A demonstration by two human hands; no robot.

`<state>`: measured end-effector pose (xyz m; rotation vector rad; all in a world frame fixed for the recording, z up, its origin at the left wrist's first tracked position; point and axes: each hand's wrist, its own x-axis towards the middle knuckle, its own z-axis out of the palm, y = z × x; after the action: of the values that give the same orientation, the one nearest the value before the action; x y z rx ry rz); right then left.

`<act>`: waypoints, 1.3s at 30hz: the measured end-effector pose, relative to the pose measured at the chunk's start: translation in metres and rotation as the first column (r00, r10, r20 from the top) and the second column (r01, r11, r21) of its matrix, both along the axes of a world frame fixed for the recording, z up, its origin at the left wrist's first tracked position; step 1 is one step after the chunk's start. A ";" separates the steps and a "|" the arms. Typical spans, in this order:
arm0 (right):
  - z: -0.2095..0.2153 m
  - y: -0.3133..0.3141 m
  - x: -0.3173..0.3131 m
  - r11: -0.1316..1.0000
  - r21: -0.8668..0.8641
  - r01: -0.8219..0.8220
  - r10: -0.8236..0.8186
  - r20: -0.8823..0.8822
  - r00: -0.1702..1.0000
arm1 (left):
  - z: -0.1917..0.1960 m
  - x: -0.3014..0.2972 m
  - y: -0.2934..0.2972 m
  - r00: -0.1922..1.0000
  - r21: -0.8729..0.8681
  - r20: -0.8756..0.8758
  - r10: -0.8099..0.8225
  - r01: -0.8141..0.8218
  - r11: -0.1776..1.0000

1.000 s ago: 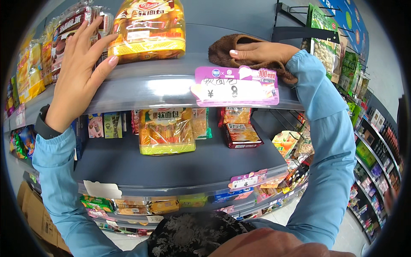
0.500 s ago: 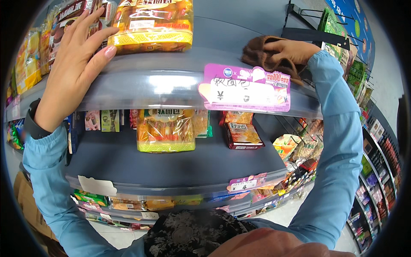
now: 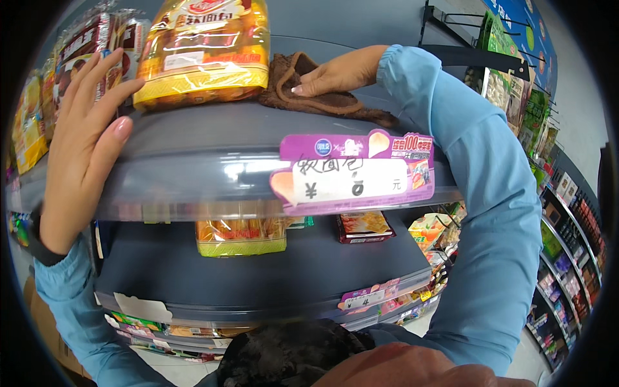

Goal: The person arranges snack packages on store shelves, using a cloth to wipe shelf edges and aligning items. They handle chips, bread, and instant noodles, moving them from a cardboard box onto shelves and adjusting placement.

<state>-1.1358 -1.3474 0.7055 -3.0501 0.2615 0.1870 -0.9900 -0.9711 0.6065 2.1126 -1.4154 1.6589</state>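
Observation:
My right hand (image 3: 338, 76) presses a brown cloth (image 3: 290, 84) against the top of the upper shelf (image 3: 213, 138), its fingers bent over the fabric. The cloth lies right beside a yellow bag of bread (image 3: 203, 55). My left hand (image 3: 87, 132) has its fingers stretched out and spread, with a dark band on the wrist. Its fingertips are near the left edge of the bread bag and in front of brown snack packs (image 3: 84, 48); whether they touch is hard to tell. No object is in the left hand.
A purple price card (image 3: 354, 174) sticks out from the upper shelf's front edge. On the shelf below are another yellow bread bag (image 3: 242, 237) and a small dark red pack (image 3: 364, 227). Metal hooks with green snack bags (image 3: 496, 39) stand at the right.
My right hand has slid the cloth left across the shelf, up to the bread bag. My left hand has shifted slightly left and down in view. The view has also shifted.

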 end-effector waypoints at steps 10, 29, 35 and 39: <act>0.022 -0.131 -0.043 0.652 -0.512 0.559 -0.731 -0.228 0.643 | -0.002 0.001 0.009 0.995 0.044 0.024 0.093 -0.094 0.995; 0.022 0.014 -0.043 0.972 0.212 0.104 -0.080 -0.120 0.990 | -0.002 0.002 0.002 1.000 0.031 0.029 0.009 -0.010 0.999; 0.022 -0.010 -0.074 0.941 0.037 0.337 -0.327 -0.160 0.931 | -0.005 0.010 0.000 1.000 0.014 0.019 -0.007 0.007 1.000; 0.022 -0.034 -0.133 0.778 -0.159 0.607 -0.625 -0.100 0.775 | -0.005 0.009 -0.001 0.999 0.009 0.012 -0.035 0.035 0.999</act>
<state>-1.2691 -1.3809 0.7280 -2.8582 1.3025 0.3579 -0.9814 -0.9717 0.6016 2.0734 -1.4570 1.6588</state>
